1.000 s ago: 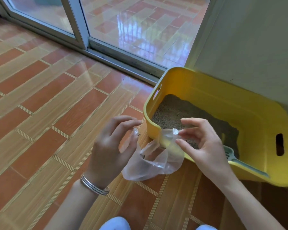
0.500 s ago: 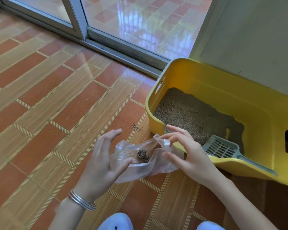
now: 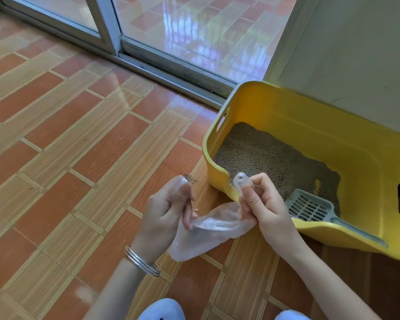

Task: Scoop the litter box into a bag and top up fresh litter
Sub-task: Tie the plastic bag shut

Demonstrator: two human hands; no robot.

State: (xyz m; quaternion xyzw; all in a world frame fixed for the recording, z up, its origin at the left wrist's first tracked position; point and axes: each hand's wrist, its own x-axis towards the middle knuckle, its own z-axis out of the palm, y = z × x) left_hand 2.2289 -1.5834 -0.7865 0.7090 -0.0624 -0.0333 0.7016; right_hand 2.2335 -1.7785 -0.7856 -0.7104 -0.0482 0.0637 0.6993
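Observation:
A small clear plastic bag point(image 3: 206, 232) hangs above the tiled floor between my two hands. My left hand point(image 3: 169, 211) grips one top corner of the bag with curled fingers. My right hand point(image 3: 261, 202) pinches the other corner, which sticks up above my thumb. The yellow litter box point(image 3: 286, 112) stands to the right against the wall, holding brown-grey litter point(image 3: 263, 153). A grey slotted scoop point(image 3: 310, 207) lies inside the box near its front rim, its handle pointing right.
A few spilled litter grains point(image 3: 191, 177) lie on the floor by the box's left corner. A sliding glass door point(image 3: 194, 31) with a metal track runs along the back. A pale wall point(image 3: 356, 54) stands behind the box. My two white shoe tips show at the bottom edge.
Both hands have closed round the bag's top corners and pulled them up and apart, drawing the mouth closed. The dark clump seen inside the bag earlier is no longer visible.

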